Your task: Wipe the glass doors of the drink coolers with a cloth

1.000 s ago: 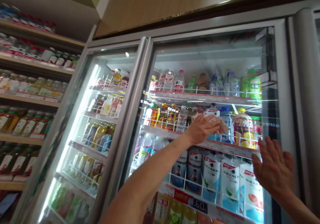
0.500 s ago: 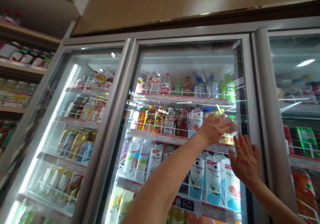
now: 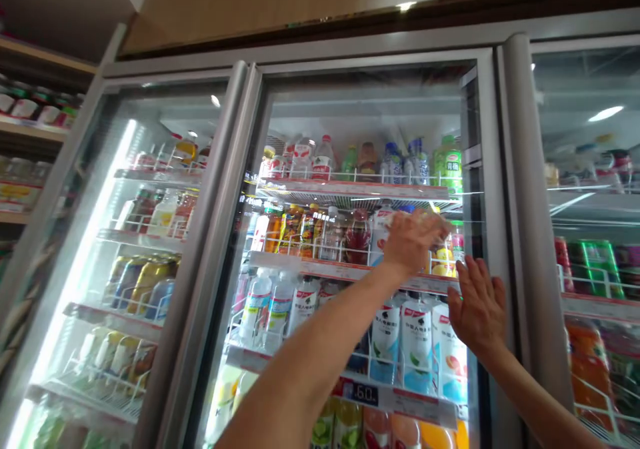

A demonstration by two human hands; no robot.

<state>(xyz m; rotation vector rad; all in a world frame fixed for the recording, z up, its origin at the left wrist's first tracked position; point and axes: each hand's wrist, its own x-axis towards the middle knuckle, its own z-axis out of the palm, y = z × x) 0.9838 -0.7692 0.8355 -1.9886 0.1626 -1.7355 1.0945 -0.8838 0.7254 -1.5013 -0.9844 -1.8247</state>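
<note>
My left hand [image 3: 407, 245] reaches up across the middle glass door [image 3: 345, 105] of a drinks fridge, at the height of its second shelf. Under its fingers is a thin whitish cloth [image 3: 434, 225], blurred and partly hidden, pressed to the pane. Lower and to the right, my right hand [image 3: 477, 305] lies flat on the glass near the door's right frame. Its fingers are stretched out and it holds nothing. Behind the pane, white-labelled bottles [image 3: 416, 339] stand just left of the right hand.
Metal frames and a vertical handle [image 3: 523, 169] border the door on the right. Another glass door [image 3: 150, 122] is on the left, with cans and bottles behind it. Open shelves [image 3: 35, 129] with bottles stand at far left. A wooden panel [image 3: 280, 9] runs above.
My left hand has slid a little to the left over the glass with the cloth. The view has shifted slightly; my right hand stays flat at the same spot on the door.
</note>
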